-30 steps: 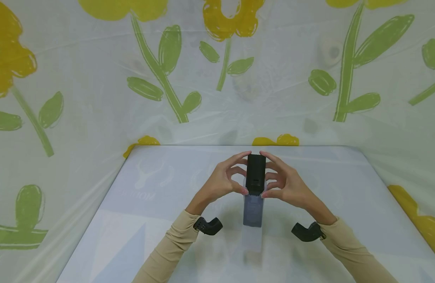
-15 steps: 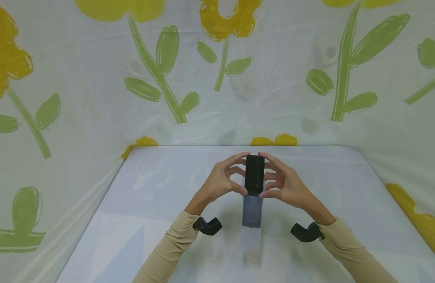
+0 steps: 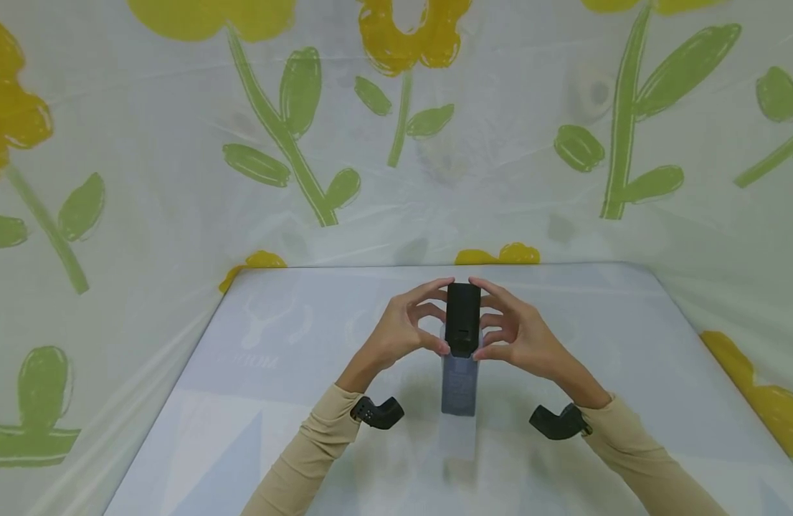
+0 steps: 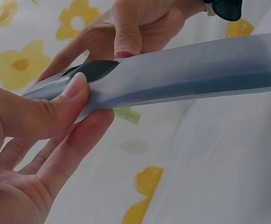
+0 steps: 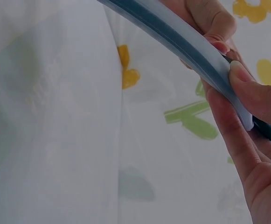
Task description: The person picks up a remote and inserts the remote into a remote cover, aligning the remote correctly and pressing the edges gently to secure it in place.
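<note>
Both hands hold a long, slim dark object [image 3: 463,315] upright in front of the body, its lower part inside a frosted, translucent sleeve [image 3: 459,387]. From the left side, the left hand [image 3: 403,326] grips it with thumb low and fingers spread up the edge. The right hand [image 3: 525,337] mirrors this grip on the opposite side. In the left wrist view the left thumb and a finger pinch near the mouth of the sleeve [image 4: 196,70], where a dark glossy end [image 4: 102,70] sticks out. The right wrist view shows the right thumb [image 5: 261,95] at the sleeve's end.
A pale table [image 3: 203,430] with faint printed marks lies beneath the hands. White cloth [image 3: 500,143] with yellow flowers and green leaves hangs behind and around it. A black wrist camera sits on each cuff, the left [image 3: 378,413] and the right [image 3: 560,423].
The head view shifts very slightly. Both hands and the dark object in its sleeve keep nearly the same pose.
</note>
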`<state>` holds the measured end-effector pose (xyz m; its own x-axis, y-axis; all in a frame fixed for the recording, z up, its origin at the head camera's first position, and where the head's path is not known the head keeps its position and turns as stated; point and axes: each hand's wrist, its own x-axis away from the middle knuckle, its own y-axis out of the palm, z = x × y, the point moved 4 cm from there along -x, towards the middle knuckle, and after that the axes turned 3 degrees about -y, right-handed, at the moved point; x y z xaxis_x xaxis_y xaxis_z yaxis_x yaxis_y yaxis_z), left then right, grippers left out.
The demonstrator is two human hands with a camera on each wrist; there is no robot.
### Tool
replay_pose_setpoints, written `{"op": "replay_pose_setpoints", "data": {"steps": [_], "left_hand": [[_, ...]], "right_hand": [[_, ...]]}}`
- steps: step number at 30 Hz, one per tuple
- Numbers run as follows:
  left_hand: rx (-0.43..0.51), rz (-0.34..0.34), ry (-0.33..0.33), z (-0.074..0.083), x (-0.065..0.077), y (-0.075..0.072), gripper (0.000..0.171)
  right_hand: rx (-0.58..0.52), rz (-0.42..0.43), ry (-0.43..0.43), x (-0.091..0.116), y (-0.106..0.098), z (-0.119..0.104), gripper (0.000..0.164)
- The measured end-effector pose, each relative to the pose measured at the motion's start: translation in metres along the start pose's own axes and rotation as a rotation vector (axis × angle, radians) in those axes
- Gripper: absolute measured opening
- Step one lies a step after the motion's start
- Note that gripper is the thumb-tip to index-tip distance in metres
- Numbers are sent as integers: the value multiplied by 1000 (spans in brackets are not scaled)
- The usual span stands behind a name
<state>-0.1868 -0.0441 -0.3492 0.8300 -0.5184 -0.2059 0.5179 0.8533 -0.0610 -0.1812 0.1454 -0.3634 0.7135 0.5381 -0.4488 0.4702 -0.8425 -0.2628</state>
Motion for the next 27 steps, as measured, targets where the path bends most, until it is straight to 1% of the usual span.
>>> {"op": "replay_pose_setpoints", "data": {"steps": [6, 12, 19, 23, 27], "left_hand": [[0, 5, -2, -1, -1, 0, 86], [9, 6, -13, -3, -1, 2, 84], [37, 4, 1, -25, -8, -2, 87], [29, 4, 9, -27, -9, -2, 87], [12, -5, 21, -28, -9, -2, 87]], "right_hand": [[25, 8, 43, 0, -2, 0, 96], [28, 12, 65, 2, -2, 1, 96], [29, 15, 46, 5, -5, 0, 94], [18, 12, 39, 5, -6, 0, 94], [21, 12, 51, 5, -5, 1, 95]]}}
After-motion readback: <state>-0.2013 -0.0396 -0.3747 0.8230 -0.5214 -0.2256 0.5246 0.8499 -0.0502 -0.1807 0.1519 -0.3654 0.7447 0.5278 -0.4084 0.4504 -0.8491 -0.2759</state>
